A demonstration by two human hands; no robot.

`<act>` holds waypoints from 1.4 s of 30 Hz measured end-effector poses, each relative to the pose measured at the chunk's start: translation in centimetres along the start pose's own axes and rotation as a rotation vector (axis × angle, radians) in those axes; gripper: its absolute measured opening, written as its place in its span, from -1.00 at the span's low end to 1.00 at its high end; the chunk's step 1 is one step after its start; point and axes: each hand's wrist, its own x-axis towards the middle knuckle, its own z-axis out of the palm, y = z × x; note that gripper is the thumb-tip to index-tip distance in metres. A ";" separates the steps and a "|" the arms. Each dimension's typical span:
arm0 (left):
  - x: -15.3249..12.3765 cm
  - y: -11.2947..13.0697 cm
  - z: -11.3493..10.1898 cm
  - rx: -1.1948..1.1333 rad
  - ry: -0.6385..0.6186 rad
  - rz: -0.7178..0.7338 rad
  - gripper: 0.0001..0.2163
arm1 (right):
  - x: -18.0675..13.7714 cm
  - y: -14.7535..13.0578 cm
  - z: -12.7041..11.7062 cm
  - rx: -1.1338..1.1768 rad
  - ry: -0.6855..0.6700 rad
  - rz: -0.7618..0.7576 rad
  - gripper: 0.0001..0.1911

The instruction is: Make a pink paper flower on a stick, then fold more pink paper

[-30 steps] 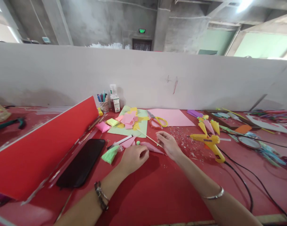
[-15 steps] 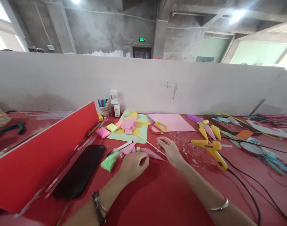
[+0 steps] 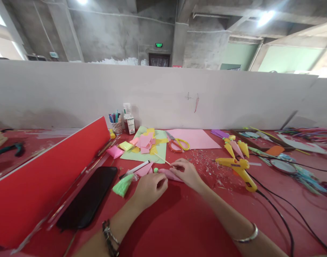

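Note:
My left hand (image 3: 150, 187) is curled, thumb and forefinger forming a loop; what it holds, if anything, is hidden. Beside its knuckles is a small green ball (image 3: 155, 170). A rolled pink paper cone (image 3: 171, 175) lies between my hands, partly covered by both. My right hand (image 3: 189, 175) has its fingers pinched over the lower part of a thin pale stick (image 3: 161, 158), whose upper end reaches over the light green sheet (image 3: 161, 155). Left of my left hand are a bag of bright green clay (image 3: 122, 185), a white pen (image 3: 138, 166) and pink paper (image 3: 145, 170).
A yellow glue gun (image 3: 239, 170) with its cord lies right, near paper scraps and small yellow cones (image 3: 243, 149). Scissors (image 3: 182, 144) rest by a pink sheet (image 3: 202, 137). A black phone (image 3: 88, 198) and an upright red board (image 3: 53, 175) stand left.
My right hand has moved left and its fingers have closed over the stick's lower part, covering it. My left hand has stayed nearly in place; the view has shifted slightly.

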 end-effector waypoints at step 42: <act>0.5 0.2 0.0 -0.674 0.240 -0.375 -0.84 | -0.7 -1.8 0.8 0.613 0.143 0.352 -0.87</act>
